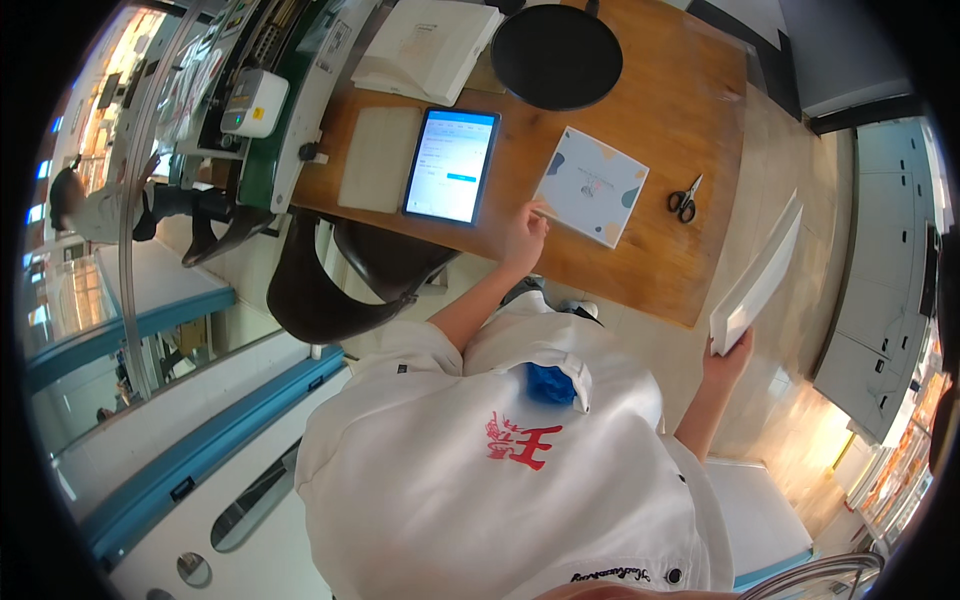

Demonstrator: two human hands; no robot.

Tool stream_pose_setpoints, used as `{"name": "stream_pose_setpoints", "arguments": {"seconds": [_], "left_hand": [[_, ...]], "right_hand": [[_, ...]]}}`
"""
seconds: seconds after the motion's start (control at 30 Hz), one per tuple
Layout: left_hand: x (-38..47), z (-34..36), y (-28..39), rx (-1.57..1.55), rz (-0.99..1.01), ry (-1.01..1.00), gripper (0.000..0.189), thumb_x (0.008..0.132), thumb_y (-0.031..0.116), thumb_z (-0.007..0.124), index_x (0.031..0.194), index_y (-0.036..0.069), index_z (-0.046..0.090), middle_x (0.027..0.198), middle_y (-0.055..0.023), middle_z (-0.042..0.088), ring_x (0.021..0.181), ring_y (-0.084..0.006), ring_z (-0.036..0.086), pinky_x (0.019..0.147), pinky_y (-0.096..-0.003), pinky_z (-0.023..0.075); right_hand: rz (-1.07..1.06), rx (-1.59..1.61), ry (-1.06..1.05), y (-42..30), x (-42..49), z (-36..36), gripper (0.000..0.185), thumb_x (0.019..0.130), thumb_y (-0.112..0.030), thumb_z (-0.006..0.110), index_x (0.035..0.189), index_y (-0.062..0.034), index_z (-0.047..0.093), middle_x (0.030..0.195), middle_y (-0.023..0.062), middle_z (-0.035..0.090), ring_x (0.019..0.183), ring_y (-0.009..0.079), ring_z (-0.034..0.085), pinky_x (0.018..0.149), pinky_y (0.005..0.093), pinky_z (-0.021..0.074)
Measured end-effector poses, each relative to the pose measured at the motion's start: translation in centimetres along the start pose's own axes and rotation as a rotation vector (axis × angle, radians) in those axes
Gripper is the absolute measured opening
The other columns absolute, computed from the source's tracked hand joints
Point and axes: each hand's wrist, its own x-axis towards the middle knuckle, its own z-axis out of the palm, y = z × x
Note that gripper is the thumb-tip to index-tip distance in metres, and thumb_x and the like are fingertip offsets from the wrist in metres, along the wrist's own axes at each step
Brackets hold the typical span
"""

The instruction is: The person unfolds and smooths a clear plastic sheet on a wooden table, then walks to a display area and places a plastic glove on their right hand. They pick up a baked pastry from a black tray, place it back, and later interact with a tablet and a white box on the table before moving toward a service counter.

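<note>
My right hand (729, 358), out beyond the table's right edge, grips one end of a flat white item (757, 281), perhaps a folded paper bag or a thin box. My left hand (526, 238) is at the near edge of the table with its fingers loosely bent and apart. Its fingertips are by the left corner of a square white box (592, 186) with coloured blotches and printing; whether they touch it is unclear. To the left lies a tablet (452, 166) with a lit screen. Black-handled scissors (685, 201) rest right of the box.
On the wooden table (660, 274) are a round black tray (556, 56), a stack of white paper bags (424, 49) and a beige pad (380, 159). Dark chairs (330, 281) stand at the left. A small white printer (256, 103) sits on the counter; a person (105, 206) is beyond.
</note>
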Motion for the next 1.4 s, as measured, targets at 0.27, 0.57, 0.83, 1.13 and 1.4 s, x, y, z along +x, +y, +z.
{"name": "stream_pose_setpoints", "arguments": {"seconds": [0.27,0.57,0.83,1.13,1.4], "left_hand": [[-1.6,-6.6,1.6,0.451,-0.008,0.465,0.028,0.09,0.004,0.05,0.118,0.007,0.053,0.086,-0.0132,0.06,0.078,-0.0306,0.057,0.074,-0.0409,0.0449],[3.2,-18.5,0.1,1.034,0.445,0.005,0.055,0.078,-0.009,0.048,0.129,0.009,0.045,0.118,-0.0101,0.058,0.108,-0.0301,0.049,0.094,-0.0434,0.0363],[6.5,-21.2,-0.3,1.108,0.515,-0.286,0.06,0.077,-0.01,0.046,0.133,0.01,0.042,0.116,-0.0074,0.06,0.109,-0.0289,0.048,0.094,-0.0422,0.035],[7.4,-22.4,0.6,0.703,0.592,0.019,0.044,0.08,-0.005,0.048,0.122,0.007,0.049,0.118,-0.0067,0.058,0.108,-0.0267,0.049,0.095,-0.0428,0.0349],[7.9,-22.3,0.0,0.649,0.531,0.074,0.044,0.08,-0.003,0.049,0.122,0.008,0.049,0.117,-0.0062,0.059,0.108,-0.0265,0.049,0.094,-0.0424,0.0358]], "right_hand": [[0.121,0.02,0.151,1.2,-2.1,0.9,0.016,0.094,-0.014,0.044,0.085,-0.004,0.052,0.074,0.0043,0.053,0.064,0.0145,0.049,0.056,0.0283,0.0395],[0.183,-0.176,0.188,10.6,-3.0,-6.2,0.034,0.095,-0.028,0.043,0.12,-0.01,0.057,0.115,0.004,0.062,0.102,0.0214,0.061,0.078,0.0373,0.0534],[0.166,-0.069,0.326,14.8,-5.7,-3.5,0.027,0.093,-0.021,0.042,0.109,-0.0074,0.059,0.103,0.0044,0.064,0.09,0.0218,0.062,0.073,0.0364,0.0548],[0.149,-0.086,0.276,15.8,-6.7,-0.5,0.029,0.093,-0.02,0.04,0.11,-0.0048,0.058,0.106,0.0063,0.062,0.094,0.0228,0.06,0.078,0.0372,0.0541],[0.169,-0.197,0.309,15.9,-6.3,0.8,0.028,0.092,-0.023,0.041,0.11,-0.0088,0.059,0.106,0.004,0.063,0.096,0.0209,0.059,0.079,0.0366,0.0522]]}}
